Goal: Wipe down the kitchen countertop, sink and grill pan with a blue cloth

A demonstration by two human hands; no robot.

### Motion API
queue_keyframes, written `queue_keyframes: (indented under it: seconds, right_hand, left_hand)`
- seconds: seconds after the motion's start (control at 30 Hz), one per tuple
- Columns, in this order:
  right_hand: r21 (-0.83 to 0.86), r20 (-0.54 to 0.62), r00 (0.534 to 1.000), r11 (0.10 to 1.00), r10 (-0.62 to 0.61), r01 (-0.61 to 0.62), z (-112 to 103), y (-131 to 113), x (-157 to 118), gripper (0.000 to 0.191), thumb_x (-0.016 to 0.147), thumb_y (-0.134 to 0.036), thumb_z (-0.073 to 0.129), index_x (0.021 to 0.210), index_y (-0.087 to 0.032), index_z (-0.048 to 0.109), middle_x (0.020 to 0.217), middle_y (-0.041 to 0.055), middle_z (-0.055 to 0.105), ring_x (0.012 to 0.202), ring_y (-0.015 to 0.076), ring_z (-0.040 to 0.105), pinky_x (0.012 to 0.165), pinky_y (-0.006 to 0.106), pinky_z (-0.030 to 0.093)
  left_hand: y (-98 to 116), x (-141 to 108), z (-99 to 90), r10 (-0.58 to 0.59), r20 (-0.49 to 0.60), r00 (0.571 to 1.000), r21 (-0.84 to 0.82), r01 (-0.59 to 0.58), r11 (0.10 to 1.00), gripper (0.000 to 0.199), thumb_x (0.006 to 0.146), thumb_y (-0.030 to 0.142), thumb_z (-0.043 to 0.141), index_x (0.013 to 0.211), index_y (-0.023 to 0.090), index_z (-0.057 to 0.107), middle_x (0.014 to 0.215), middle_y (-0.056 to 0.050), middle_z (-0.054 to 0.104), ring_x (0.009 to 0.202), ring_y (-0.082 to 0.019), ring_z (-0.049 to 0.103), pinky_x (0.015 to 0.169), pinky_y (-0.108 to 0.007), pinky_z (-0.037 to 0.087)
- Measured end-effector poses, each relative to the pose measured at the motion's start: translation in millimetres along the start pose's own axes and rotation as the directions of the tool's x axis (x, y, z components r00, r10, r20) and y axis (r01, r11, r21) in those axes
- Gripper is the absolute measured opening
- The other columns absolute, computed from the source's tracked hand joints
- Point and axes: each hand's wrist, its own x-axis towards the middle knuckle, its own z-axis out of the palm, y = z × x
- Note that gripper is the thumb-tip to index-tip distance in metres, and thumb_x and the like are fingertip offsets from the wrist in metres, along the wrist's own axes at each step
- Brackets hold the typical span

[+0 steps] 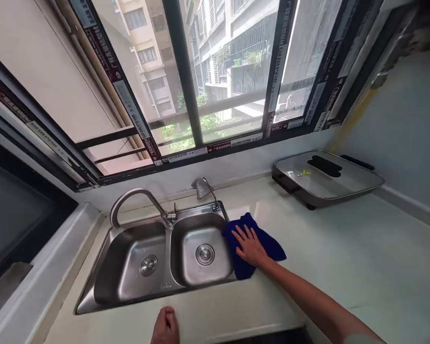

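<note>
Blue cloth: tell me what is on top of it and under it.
The right hand lies on the blue cloth, which covers some countertop and sink rim; anything else underneath is hidden.

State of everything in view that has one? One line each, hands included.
Right hand: open, fingers spread, flat on the cloth
Left hand: closed, near the counter's front edge
Cloth: unfolded, rumpled, overlapping the sink's right edge
Large faucet: spout turned left, no stream visible
Small tap: no stream visible
Left drain strainer: in place
Right drain strainer: in place
Pan: lid on
</note>
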Motion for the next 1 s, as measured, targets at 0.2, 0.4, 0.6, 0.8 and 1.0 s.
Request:
queue_keyframes:
  seconds: [0.2, 0.4, 0.6, 0.8, 1.0]
  right_hand:
    - [0.033, 0.087, 0.994, 0.998, -0.059, 0.057, -31.5, -8.0, -81.4, 0.055, 0.095, -0.037, 0.042, 0.150, -0.038, 0.035, 0.161, -0.0005, 0.028, 0.149, 0.0303, 0.019, 0.117, 0.055, 0.024]
    - [0.051, 0.145, 0.989, 0.998, -0.040, 0.033, -65.6, 27.6, -178.5, 0.055, 0.099, -0.039, 0.036, 0.152, -0.038, 0.025, 0.161, -0.0028, 0.027, 0.149, 0.0248, 0.020, 0.119, 0.053, 0.026]
    - [-0.061, 0.165, 0.979, 0.992, 0.122, -0.113, -84.4, 76.8, -298.4, 0.058, 0.097, -0.041, 0.038, 0.153, -0.038, 0.024, 0.161, -0.0042, 0.025, 0.149, 0.0266, 0.024, 0.119, 0.054, 0.028]
    - [-0.195, 0.018, 0.954, 0.937, 0.300, -0.291, -60.2, 52.6, -301.0, 0.065, 0.095, -0.039, 0.032, 0.156, -0.035, 0.011, 0.163, -0.0017, 0.021, 0.148, 0.0362, 0.023, 0.115, 0.062, 0.028]
    - [-0.249, 0.021, 0.939, 0.912, 0.343, -0.327, -39.4, 11.0, -207.6, 0.072, 0.092, -0.033, 0.032, 0.158, -0.027, 0.005, 0.165, 0.0044, 0.009, 0.148, 0.0425, 0.017, 0.114, 0.067, 0.022]
  left_hand:
    - [12.1, -2.8, -14.7, 0.065, 0.047, 0.997, -0.071, -0.062, 0.996, 0.027, 0.088, 0.029, 0.041, 0.088, 0.026, 0.067, 0.093, -0.003, 0.073, 0.068, -0.016, 0.058, 0.056, -0.027, 0.034]
    - [9.5, -3.7, -10.1, 0.178, -0.012, 0.984, -0.099, -0.178, 0.979, 0.026, 0.088, 0.024, 0.041, 0.086, 0.023, 0.067, 0.086, -0.004, 0.072, 0.067, -0.015, 0.056, 0.056, -0.026, 0.033]
    - [-0.8, -2.7, -1.3, 0.298, -0.085, 0.951, -0.069, -0.304, 0.950, 0.027, 0.088, 0.020, 0.041, 0.084, 0.023, 0.068, 0.077, -0.003, 0.069, 0.064, -0.014, 0.055, 0.057, -0.027, 0.033]
    - [-8.1, -0.1, 6.9, 0.404, -0.079, 0.912, -0.045, -0.408, 0.912, 0.025, 0.087, 0.017, 0.042, 0.083, 0.021, 0.066, 0.082, -0.003, 0.071, 0.071, -0.014, 0.059, 0.062, -0.027, 0.037]
    - [-9.9, -1.1, 9.1, 0.387, -0.053, 0.921, -0.026, -0.389, 0.921, 0.025, 0.088, 0.017, 0.042, 0.083, 0.021, 0.066, 0.083, -0.003, 0.072, 0.070, -0.013, 0.059, 0.061, -0.027, 0.036]
